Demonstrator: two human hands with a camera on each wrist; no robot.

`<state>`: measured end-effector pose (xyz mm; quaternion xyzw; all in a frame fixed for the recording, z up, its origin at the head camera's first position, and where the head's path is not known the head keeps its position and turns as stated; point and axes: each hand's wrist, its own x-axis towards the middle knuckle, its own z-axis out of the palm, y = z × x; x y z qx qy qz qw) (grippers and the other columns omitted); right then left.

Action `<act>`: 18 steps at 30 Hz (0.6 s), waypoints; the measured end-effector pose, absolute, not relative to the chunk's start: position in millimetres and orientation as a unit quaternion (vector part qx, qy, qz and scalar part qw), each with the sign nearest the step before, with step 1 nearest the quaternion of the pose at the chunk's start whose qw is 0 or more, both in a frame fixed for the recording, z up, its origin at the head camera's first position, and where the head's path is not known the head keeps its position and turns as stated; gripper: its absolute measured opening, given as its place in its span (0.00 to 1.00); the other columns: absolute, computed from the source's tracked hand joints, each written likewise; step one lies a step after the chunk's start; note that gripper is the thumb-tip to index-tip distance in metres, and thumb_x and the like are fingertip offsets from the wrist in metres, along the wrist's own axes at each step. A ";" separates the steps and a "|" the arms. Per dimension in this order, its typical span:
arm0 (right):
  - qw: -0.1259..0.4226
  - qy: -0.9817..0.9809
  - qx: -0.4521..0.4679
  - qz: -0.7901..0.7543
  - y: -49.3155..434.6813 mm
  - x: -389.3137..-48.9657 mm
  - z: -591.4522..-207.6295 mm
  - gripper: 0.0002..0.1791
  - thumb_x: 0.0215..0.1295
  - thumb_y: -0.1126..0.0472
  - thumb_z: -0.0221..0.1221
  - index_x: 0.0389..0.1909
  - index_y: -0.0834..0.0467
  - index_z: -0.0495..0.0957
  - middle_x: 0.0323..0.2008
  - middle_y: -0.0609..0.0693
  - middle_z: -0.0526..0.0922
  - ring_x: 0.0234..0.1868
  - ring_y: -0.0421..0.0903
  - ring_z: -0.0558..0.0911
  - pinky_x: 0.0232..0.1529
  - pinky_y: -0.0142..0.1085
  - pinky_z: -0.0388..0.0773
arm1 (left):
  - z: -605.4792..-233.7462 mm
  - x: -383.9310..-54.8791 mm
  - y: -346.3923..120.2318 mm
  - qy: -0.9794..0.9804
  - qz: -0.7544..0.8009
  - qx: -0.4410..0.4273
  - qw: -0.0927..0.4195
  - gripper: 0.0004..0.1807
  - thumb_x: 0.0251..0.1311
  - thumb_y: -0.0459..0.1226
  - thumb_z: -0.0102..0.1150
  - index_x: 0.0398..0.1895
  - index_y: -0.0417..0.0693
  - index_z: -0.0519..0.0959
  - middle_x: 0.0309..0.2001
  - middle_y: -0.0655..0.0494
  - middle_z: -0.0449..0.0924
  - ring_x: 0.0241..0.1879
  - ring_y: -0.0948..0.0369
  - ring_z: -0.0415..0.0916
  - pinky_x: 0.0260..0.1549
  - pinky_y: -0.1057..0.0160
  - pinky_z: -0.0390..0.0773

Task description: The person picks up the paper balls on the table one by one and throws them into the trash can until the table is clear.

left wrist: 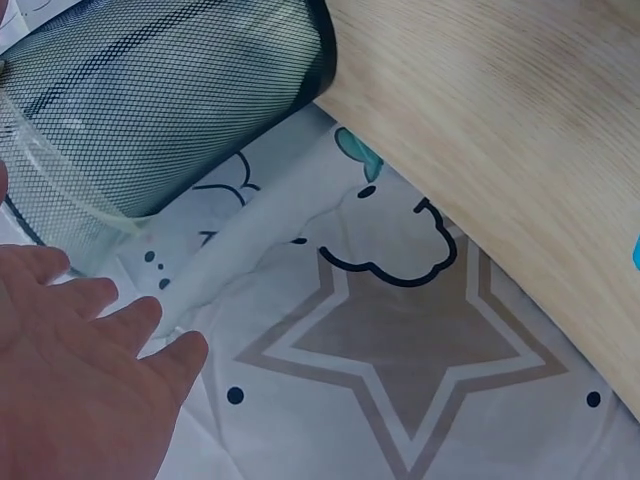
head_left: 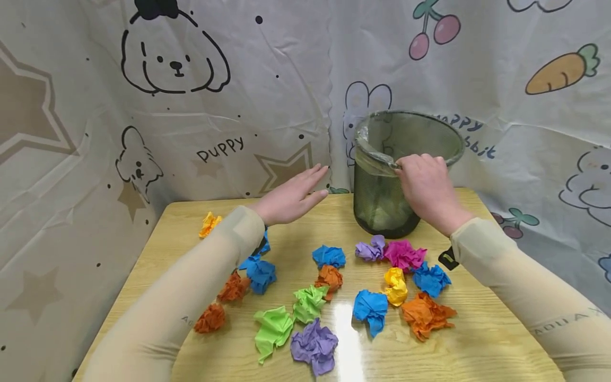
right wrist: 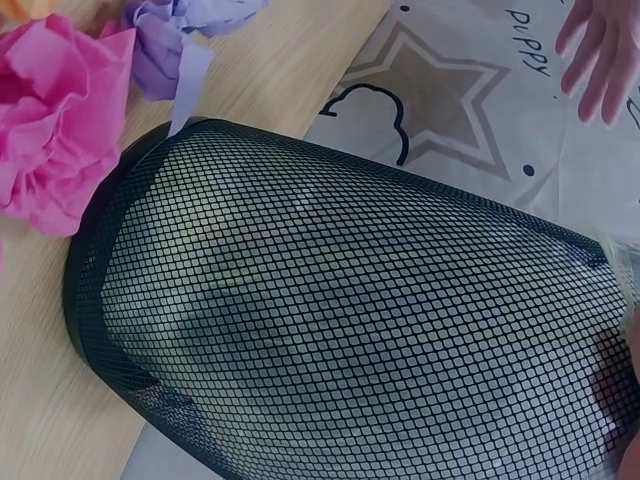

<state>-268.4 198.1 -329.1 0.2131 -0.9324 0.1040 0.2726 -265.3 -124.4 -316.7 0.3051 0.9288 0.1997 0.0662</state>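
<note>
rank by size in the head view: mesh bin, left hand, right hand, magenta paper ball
Largest to smallest:
1. Mesh bin
2. Left hand and right hand: too alike to rank
3. Magenta paper ball

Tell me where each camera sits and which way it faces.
Head: on the head, looking forward and down at table, crumpled papers, mesh bin and curtain; left hand, right hand and sleeves show.
Left wrist: on that wrist, looking past the left hand at the mesh bin, table and curtain.
Right wrist: on that wrist, looking at the mesh bin close up; part of the right hand and the left hand show.
Head and right wrist share the pink paper.
</note>
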 end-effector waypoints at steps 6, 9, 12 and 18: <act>0.275 -0.925 0.238 0.112 190.6 -269.0 -329.6 0.07 0.76 0.63 0.57 0.46 0.63 0.79 0.36 0.57 0.83 0.36 0.57 0.75 0.36 0.48 0.64 | -312.4 -266.1 -124.1 0.928 0.218 0.293 0.069 0.39 0.78 0.61 0.33 0.84 0.64 0.37 0.83 0.57 0.30 0.81 0.55 0.36 0.76 0.48 0.47; 0.282 -0.919 0.252 0.115 187.9 -269.7 -330.3 0.07 0.75 0.63 0.58 0.46 0.63 0.78 0.37 0.57 0.83 0.36 0.57 0.76 0.36 0.48 0.65 | -310.5 -267.3 -125.8 0.927 0.235 0.285 0.068 0.40 0.78 0.62 0.34 0.84 0.67 0.34 0.83 0.60 0.25 0.81 0.54 0.37 0.75 0.47 0.49; 0.287 -0.912 0.269 0.116 185.2 -269.7 -330.9 0.07 0.75 0.63 0.58 0.47 0.63 0.78 0.38 0.56 0.83 0.36 0.56 0.75 0.36 0.48 0.65 | -308.4 -268.8 -128.0 0.924 0.252 0.282 0.065 0.40 0.78 0.62 0.33 0.83 0.67 0.31 0.82 0.61 0.23 0.81 0.54 0.35 0.76 0.47 0.48; 0.298 -0.896 0.307 0.121 177.1 -269.9 -331.5 0.07 0.75 0.63 0.57 0.47 0.63 0.77 0.37 0.56 0.83 0.36 0.56 0.75 0.35 0.48 0.65 | -306.4 -270.7 -132.1 0.919 0.279 0.270 0.062 0.40 0.76 0.65 0.31 0.82 0.71 0.28 0.82 0.64 0.21 0.80 0.59 0.30 0.76 0.49 0.44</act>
